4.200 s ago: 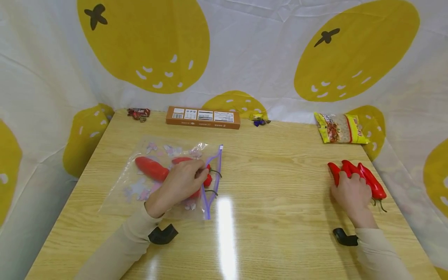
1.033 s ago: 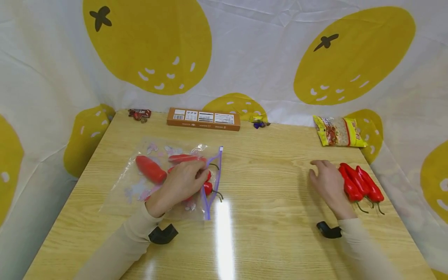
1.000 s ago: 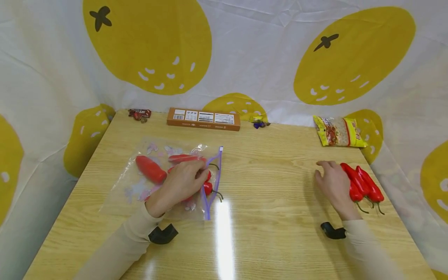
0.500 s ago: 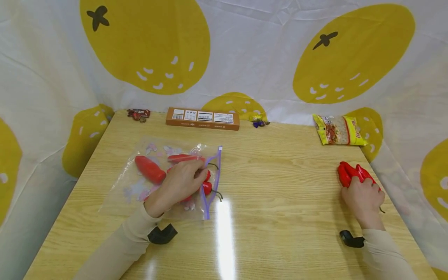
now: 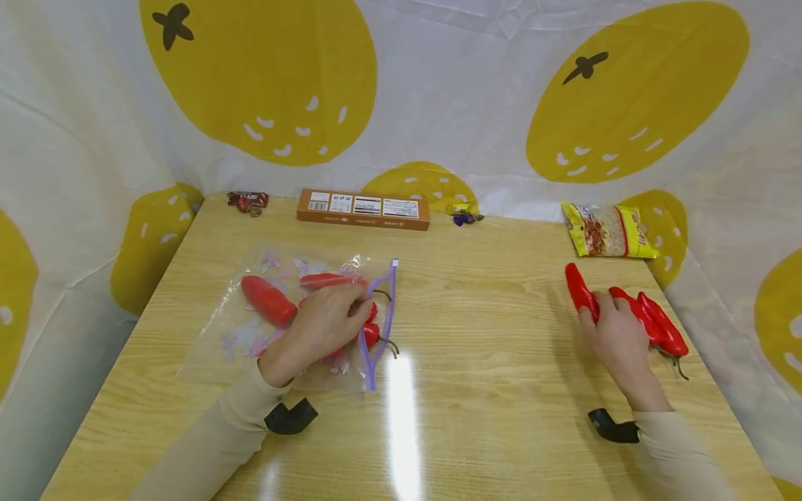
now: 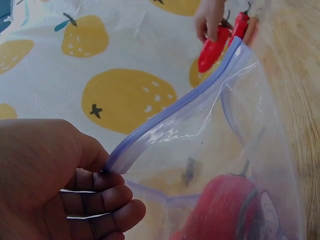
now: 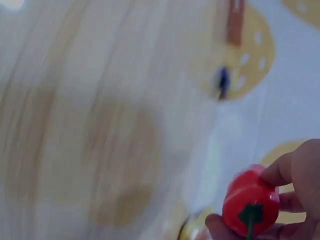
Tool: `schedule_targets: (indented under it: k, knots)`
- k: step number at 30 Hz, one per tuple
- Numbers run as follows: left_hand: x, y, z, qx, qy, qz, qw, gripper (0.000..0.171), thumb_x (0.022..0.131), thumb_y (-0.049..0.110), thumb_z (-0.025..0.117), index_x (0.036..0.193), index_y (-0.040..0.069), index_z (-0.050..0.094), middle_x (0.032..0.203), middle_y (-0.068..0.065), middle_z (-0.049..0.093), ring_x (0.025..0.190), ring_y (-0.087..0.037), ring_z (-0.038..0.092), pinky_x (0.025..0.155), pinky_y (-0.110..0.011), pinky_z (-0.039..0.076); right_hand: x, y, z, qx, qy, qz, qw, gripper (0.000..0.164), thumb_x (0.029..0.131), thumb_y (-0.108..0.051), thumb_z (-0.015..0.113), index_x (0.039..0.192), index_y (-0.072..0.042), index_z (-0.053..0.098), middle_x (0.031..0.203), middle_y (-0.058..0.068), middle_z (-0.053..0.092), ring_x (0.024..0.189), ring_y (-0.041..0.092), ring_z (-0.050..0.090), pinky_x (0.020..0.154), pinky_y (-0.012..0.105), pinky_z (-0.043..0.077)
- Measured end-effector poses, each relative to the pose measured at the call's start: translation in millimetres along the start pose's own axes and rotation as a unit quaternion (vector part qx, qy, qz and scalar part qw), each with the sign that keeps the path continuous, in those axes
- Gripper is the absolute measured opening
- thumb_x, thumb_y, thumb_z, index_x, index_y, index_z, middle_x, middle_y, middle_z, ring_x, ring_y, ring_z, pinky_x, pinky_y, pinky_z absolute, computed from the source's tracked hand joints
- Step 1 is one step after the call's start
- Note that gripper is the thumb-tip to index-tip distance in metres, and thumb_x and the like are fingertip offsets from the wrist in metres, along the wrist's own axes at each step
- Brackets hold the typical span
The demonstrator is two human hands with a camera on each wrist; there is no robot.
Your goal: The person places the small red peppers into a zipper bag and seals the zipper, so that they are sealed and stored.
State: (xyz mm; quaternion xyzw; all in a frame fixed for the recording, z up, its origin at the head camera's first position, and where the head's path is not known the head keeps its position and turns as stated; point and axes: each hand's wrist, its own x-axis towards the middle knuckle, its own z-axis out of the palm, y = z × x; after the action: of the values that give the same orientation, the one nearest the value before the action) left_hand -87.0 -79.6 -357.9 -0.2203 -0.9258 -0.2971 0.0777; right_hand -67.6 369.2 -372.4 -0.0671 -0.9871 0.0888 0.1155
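A clear zip bag [image 5: 216, 351] with a purple zip edge lies at the left of the table, several red peppers [image 5: 269, 300] inside it. My left hand [image 5: 322, 327] pinches the bag's zip edge [image 6: 170, 111] between thumb and index finger, holding the mouth apart, as the left wrist view shows. At the right, my right hand [image 5: 617, 341] grips a red pepper [image 5: 579, 289]. The right wrist view shows this pepper [image 7: 250, 204] stem-end on, with fingers round it. Other red peppers [image 5: 667, 330] lie just right of that hand, partly covered by it.
Along the back edge are wrapped candies [image 5: 248, 202], a long brown box [image 5: 363, 210], more small candies [image 5: 464, 216] and a yellow snack packet [image 5: 608, 231]. A white cloth with yellow fruit print hangs behind the wooden table [image 5: 476, 362].
My right hand went down onto the pepper group half a second ago and has since come left, now with one pepper in it. My left hand stays at the bag.
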Motion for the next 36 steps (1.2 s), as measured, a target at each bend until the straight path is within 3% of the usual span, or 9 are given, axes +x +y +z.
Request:
schedule_targets:
  k: [2,6,14,18,25,30,36]
  knots:
    - [-0.2,0.3,-0.4,-0.001,0.001,0.002,1.0000,0.027,0.085,0.018,0.056,0.063,0.018,0.041,0.056,0.006,0.035,0.049,-0.009,0.035,0.043,-0.024,0.027,-0.2,-25.6,1.9,0.052,0.003,-0.046,0.998,0.040,0.090,-0.023,0.057,0.118,0.003,0.051,0.097,0.024,0.054,0.068,0.033,0.051,0.049,0.041,0.040]
    - [-0.5,1.4,-0.8,-0.007,-0.004,-0.001,1.0000,0.026,0.086,0.018,0.056,0.064,0.018,0.041,0.056,0.006,0.035,0.049,-0.009,0.035,0.043,-0.023,0.027,-4.3,-76.2,7.5,0.141,-0.021,-0.118,0.983,0.035,0.085,-0.027,0.065,0.110,-0.004,0.057,0.094,0.013,0.062,0.065,0.019,0.054,0.050,0.028,0.041]
    - [-1.2,3.0,-2.1,-0.012,-0.004,-0.001,0.9999,0.027,0.086,0.018,0.057,0.064,0.017,0.042,0.057,0.005,0.035,0.049,-0.009,0.035,0.043,-0.023,0.027,-20.4,-150.3,17.9,0.211,-0.120,-0.236,0.941,0.033,0.079,-0.011,0.068,0.111,-0.009,0.061,0.099,0.003,0.059,0.079,0.012,0.059,0.063,0.023,0.052]
    - [-1.6,2.4,-1.8,-0.010,-0.007,0.001,0.9999,0.026,0.086,0.018,0.057,0.065,0.018,0.042,0.058,0.005,0.036,0.050,-0.008,0.036,0.043,-0.023,0.027,-26.1,-168.8,20.2,0.212,-0.150,-0.269,0.927,0.034,0.076,-0.007,0.067,0.110,-0.011,0.063,0.099,-0.001,0.059,0.080,0.009,0.057,0.066,0.024,0.051]
    - [-1.2,2.6,-1.8,-0.011,-0.013,0.004,0.9998,0.024,0.087,0.018,0.054,0.066,0.018,0.042,0.059,0.005,0.036,0.051,-0.009,0.037,0.043,-0.023,0.029,-27.8,-185.0,26.3,0.203,-0.162,-0.291,0.921,0.030,0.079,-0.014,0.070,0.107,-0.009,0.063,0.101,0.000,0.065,0.080,0.009,0.060,0.065,0.027,0.052]
    - [-1.4,4.1,-1.9,-0.013,-0.018,0.005,0.9997,0.023,0.086,0.017,0.056,0.067,0.016,0.043,0.060,0.004,0.036,0.053,-0.010,0.036,0.046,-0.024,0.029,-26.1,-198.0,33.4,0.227,-0.159,-0.308,0.910,0.028,0.081,-0.017,0.070,0.106,-0.010,0.062,0.101,0.001,0.064,0.082,0.009,0.061,0.069,0.026,0.052]
    - [-1.3,3.9,-1.4,-0.014,-0.017,0.007,0.9997,0.019,0.085,0.016,0.058,0.069,0.016,0.048,0.062,0.004,0.039,0.054,-0.009,0.038,0.047,-0.024,0.032,-23.8,-216.3,41.0,0.251,-0.141,-0.341,0.895,0.030,0.079,-0.010,0.069,0.109,-0.008,0.063,0.100,0.002,0.058,0.085,0.013,0.061,0.073,0.025,0.051]
